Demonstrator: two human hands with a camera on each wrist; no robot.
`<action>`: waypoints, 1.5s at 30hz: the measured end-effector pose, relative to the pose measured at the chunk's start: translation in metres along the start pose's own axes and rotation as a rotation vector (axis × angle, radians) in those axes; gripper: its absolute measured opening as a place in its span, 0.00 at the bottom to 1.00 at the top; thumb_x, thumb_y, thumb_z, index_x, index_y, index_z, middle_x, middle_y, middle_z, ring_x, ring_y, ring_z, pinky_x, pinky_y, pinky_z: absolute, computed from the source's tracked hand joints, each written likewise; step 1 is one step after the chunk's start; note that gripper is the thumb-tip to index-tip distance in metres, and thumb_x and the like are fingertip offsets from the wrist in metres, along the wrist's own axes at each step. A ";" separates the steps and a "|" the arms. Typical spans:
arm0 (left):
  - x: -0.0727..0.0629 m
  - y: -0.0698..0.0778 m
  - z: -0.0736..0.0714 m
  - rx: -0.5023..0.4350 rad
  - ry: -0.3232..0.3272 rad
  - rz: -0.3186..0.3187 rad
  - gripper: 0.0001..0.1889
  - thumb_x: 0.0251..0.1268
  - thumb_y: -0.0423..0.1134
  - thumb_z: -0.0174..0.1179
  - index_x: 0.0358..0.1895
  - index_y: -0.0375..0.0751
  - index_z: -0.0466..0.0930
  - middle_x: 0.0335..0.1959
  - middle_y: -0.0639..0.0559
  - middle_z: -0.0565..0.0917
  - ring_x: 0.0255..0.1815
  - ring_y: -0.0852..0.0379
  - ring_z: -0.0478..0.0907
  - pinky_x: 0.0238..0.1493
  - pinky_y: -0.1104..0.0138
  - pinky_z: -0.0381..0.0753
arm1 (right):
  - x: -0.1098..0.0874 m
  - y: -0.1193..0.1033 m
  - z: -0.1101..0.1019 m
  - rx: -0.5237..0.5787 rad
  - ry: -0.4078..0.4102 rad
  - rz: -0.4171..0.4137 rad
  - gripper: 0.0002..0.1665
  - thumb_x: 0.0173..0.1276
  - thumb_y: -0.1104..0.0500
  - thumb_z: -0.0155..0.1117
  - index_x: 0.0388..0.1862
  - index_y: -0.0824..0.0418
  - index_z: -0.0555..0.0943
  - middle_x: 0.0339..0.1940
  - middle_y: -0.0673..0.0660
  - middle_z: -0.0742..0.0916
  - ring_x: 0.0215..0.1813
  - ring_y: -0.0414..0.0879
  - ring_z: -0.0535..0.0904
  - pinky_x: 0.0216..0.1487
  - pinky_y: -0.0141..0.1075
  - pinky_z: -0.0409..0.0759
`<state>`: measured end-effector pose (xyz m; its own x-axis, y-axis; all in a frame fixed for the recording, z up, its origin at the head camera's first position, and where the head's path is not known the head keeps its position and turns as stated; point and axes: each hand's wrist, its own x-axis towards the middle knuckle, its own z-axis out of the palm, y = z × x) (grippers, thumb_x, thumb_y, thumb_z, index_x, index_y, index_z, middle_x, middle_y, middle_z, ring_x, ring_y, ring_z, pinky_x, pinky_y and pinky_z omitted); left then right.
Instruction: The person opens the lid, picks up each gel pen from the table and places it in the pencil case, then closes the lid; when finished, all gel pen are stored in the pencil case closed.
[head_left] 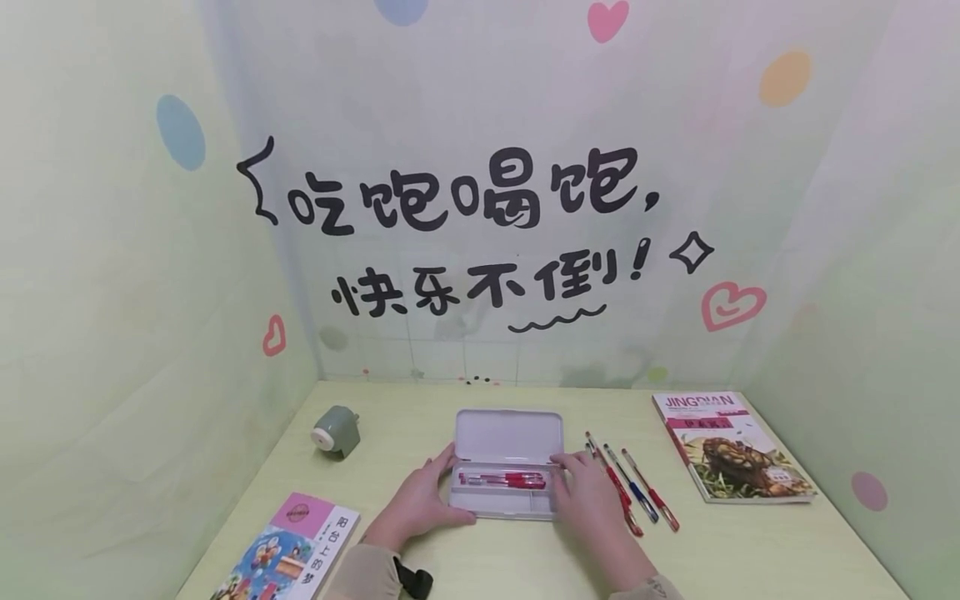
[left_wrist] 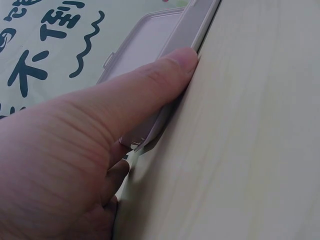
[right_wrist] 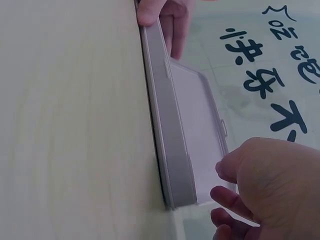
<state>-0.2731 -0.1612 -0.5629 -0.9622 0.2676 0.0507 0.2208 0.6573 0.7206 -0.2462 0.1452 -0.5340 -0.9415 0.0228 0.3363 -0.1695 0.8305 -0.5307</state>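
Note:
A pale lilac pencil case [head_left: 510, 435] lies on the table with its lid raised towards the back wall. Red-capped pens [head_left: 525, 480] rest in its rear compartment. My left hand [head_left: 423, 508] grips the case at its left end; in the left wrist view the thumb [left_wrist: 170, 67] lies along the front side. Beside the right end is my right hand [head_left: 592, 496], its fingers loosely bent near the lid's edge. The right wrist view shows this hand [right_wrist: 275, 185] with nothing between thumb and fingers; whether it touches the lid I cannot tell.
Two red pens and a blue pen [head_left: 633, 483] lie right of the case, partly behind the right hand. A magazine [head_left: 735, 454] lies farther right. On the left are a grey-green pencil sharpener [head_left: 337, 432] and a book [head_left: 288, 546]. Printed cloth walls [head_left: 480, 350] enclose the table.

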 end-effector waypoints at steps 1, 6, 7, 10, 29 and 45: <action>0.000 0.000 0.000 0.002 0.001 0.001 0.74 0.40 0.60 0.90 0.91 0.41 0.53 0.84 0.47 0.74 0.86 0.19 0.59 0.86 0.27 0.58 | 0.001 0.004 -0.003 0.001 0.002 0.019 0.17 0.78 0.54 0.71 0.62 0.54 0.90 0.57 0.60 0.91 0.60 0.60 0.88 0.62 0.61 0.90; 0.001 0.000 0.000 0.003 0.000 0.000 0.74 0.40 0.60 0.90 0.90 0.40 0.53 0.84 0.47 0.74 0.86 0.19 0.59 0.86 0.28 0.58 | 0.002 0.030 -0.020 -0.002 0.014 0.098 0.23 0.80 0.52 0.67 0.70 0.57 0.85 0.64 0.66 0.88 0.65 0.65 0.85 0.67 0.66 0.86; 0.001 0.000 0.000 0.004 0.000 0.000 0.74 0.40 0.60 0.90 0.90 0.40 0.53 0.84 0.47 0.74 0.86 0.19 0.59 0.87 0.28 0.59 | 0.001 0.035 -0.024 -0.008 0.018 0.107 0.24 0.80 0.53 0.67 0.70 0.58 0.85 0.64 0.68 0.87 0.64 0.66 0.85 0.67 0.67 0.85; 0.001 -0.001 0.001 0.002 0.000 -0.003 0.74 0.39 0.59 0.90 0.90 0.40 0.53 0.84 0.46 0.74 0.86 0.19 0.59 0.86 0.27 0.58 | -0.001 0.053 -0.037 -0.029 0.024 0.134 0.26 0.80 0.53 0.66 0.72 0.62 0.83 0.64 0.71 0.87 0.62 0.68 0.85 0.65 0.68 0.86; 0.001 0.001 -0.001 0.000 -0.006 -0.032 0.74 0.39 0.59 0.90 0.91 0.42 0.53 0.85 0.45 0.72 0.87 0.20 0.57 0.87 0.28 0.58 | -0.008 0.102 -0.072 -0.135 -0.055 0.281 0.25 0.79 0.54 0.61 0.61 0.73 0.85 0.49 0.71 0.90 0.51 0.66 0.86 0.53 0.65 0.87; 0.000 0.001 0.000 0.003 -0.001 -0.015 0.74 0.39 0.59 0.91 0.91 0.44 0.53 0.85 0.44 0.72 0.87 0.19 0.58 0.86 0.27 0.58 | -0.009 0.114 -0.071 -0.135 -0.111 0.306 0.15 0.75 0.58 0.66 0.46 0.69 0.89 0.35 0.62 0.88 0.37 0.54 0.84 0.33 0.49 0.82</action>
<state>-0.2723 -0.1601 -0.5622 -0.9652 0.2587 0.0388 0.2067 0.6633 0.7193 -0.2369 0.2791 -0.5425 -0.9700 0.2273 0.0868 0.1584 0.8606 -0.4840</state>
